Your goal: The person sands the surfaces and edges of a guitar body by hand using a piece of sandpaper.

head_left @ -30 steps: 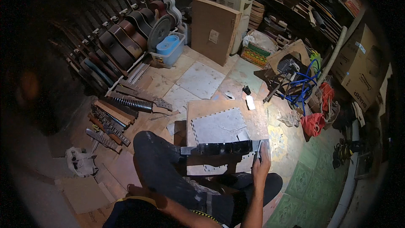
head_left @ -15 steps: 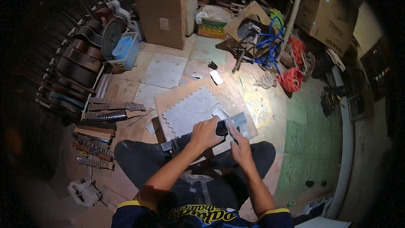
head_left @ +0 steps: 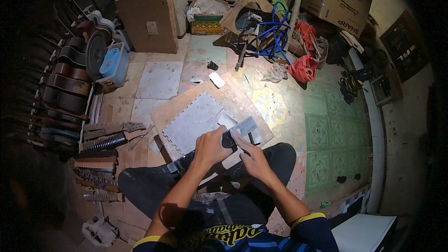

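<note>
Across the wooden board over my lap lies a long black bar with grey plates at its ends, one grey end at upper right. My left hand is closed over the black bar near that end. My right hand is closed just right of it, thumb or a pale thin piece against the bar's side; what it grips is hidden. A pale sheet with notched edges lies under the work, and a small white piece sits at the board's back edge.
Guitars line the left, above loose necks. A cardboard panel and patterned basket stand behind. Blue hose, red bags and a large box are at back right. A white surface is at lower right.
My left hand has risen from low in the view onto the bar beside my right hand. The bar now runs diagonally rather than level, and the view has turned rightward.
</note>
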A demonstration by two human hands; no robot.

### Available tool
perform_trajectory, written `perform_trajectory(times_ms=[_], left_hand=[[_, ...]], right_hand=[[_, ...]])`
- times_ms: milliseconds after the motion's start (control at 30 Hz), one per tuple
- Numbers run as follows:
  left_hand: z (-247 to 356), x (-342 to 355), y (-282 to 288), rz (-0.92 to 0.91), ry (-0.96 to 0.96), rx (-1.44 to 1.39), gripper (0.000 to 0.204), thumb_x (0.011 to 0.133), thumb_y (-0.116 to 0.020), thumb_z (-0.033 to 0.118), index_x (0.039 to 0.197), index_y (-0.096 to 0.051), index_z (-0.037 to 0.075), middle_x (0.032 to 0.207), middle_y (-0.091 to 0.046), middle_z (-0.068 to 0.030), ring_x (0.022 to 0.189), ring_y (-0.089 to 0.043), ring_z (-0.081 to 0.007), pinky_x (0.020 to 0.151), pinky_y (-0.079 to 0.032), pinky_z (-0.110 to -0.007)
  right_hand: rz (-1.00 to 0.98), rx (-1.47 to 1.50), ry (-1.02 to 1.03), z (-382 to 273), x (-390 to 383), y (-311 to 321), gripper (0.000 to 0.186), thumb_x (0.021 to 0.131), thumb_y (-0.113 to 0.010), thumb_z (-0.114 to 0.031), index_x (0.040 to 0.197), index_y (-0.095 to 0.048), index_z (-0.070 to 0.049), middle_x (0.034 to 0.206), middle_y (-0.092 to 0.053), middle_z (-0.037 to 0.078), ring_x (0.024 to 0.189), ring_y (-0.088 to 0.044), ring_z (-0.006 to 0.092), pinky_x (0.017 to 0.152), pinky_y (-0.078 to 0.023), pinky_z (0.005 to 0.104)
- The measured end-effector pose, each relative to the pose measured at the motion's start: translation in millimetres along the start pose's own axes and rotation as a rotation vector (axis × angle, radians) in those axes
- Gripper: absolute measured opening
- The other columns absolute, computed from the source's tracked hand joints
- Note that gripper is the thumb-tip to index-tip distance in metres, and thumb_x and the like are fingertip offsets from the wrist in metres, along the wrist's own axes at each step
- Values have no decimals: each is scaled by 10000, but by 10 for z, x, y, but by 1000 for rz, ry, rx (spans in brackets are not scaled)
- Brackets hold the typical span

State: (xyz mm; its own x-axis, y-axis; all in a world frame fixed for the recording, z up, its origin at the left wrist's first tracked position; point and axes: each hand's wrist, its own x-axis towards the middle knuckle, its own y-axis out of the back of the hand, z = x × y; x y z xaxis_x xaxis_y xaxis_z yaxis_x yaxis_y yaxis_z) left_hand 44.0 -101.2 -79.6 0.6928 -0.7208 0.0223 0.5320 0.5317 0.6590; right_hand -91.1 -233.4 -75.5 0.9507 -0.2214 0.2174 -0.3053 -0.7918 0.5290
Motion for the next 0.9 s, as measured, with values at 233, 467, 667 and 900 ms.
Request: perform_trajectory(times_ms=[233,467,667,900], left_hand=[[-34,6,-24,45,-44,0,417,681,-848,325,933,-627,77,774,-702,-172,775,-698,-398,668,-538,-470],[3,31,-24,40,-31,2,419,693,-845,337,937,-633,70,757,-702,-172,773,-700,-403,665,-544,-478],[55,1,3,6,-1,9,421,695,-847,347,931,-637,68,779,-707,-190,795,-700,-408,687,-546,-480],[37,20,15,33,-11,10,443,697,-850,374,946,-646,70,766,-707,-191,780,-703,-406,676,-548,-483]], right_hand=[[34,-254,-178,212,37,14,638,787,-521,82,1390,-583,-117,1326,-603,235,1125,-620,441,986,-511,479],[17,-337,-284,362,84,150,629,802,-534,56,1404,-575,-124,1373,-584,223,1200,-607,408,1040,-489,420],[-54,-189,-253,147,27,176,698,777,-470,96,1460,-495,-49,1465,-495,246,1324,-501,423,1123,-405,405],[84,-265,-118,-120,-33,11,736,781,-512,74,1498,-439,-77,1459,-500,230,1228,-560,435,1046,-473,474]])
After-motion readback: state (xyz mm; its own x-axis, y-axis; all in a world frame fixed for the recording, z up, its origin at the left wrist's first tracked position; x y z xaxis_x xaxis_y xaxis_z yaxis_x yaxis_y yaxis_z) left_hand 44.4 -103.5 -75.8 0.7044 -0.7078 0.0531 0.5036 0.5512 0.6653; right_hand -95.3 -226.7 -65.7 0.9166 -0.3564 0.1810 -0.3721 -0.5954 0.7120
